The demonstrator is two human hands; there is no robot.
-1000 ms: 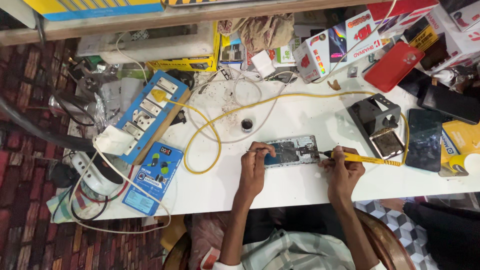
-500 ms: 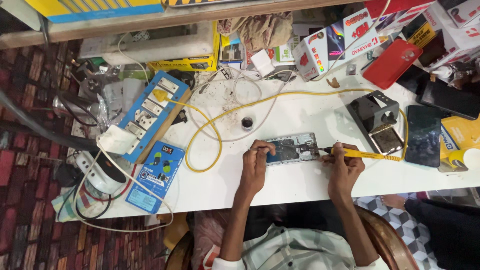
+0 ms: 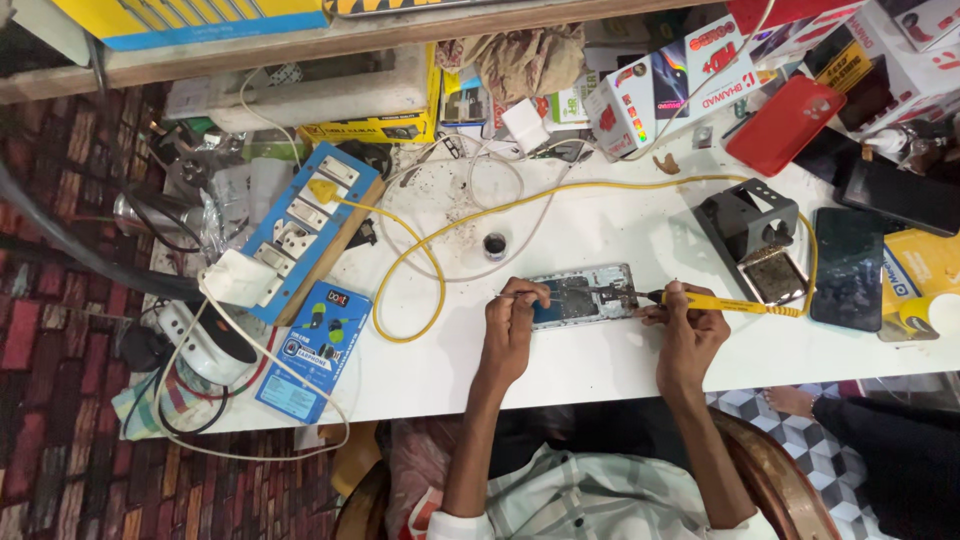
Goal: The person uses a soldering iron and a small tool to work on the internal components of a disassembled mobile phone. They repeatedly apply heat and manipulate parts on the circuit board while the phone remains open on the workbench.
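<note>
Right hand grip: the right hand (image 3: 685,325) is closed around the yellow soldering iron (image 3: 730,303), held like a pen just right of frame centre, its dark tip pointing left onto the right end of the opened phone (image 3: 583,296).
Left hand grip: the left hand (image 3: 512,318) pinches a thin wire-like piece, too small to tell what it is, between thumb and fingers at the left end of the phone; its fingertips touch the phone's edge.
Opened phone: lies flat at the middle of the white worktop (image 3: 600,370), long side left to right, inner boards exposed, between the 2 hands.
Cord: the iron's yellow cord (image 3: 440,260) runs right, loops up round the iron stand (image 3: 750,235), then crosses the worktop leftward to the blue socket board (image 3: 300,230) in the left half of the frame.
Small pot: a little round dark pot (image 3: 495,245) stands just above and left of the phone, apart from it.
Right side: a dark phone (image 3: 848,268) lies face up beside the stand; a red phone case (image 3: 785,125) lies above it, upper right.
Lower left: a blue retail box (image 3: 315,350) rests at the worktop's edge, below the socket board.
Top: cartons and a crumpled cloth (image 3: 520,60) crowd the back edge.
</note>
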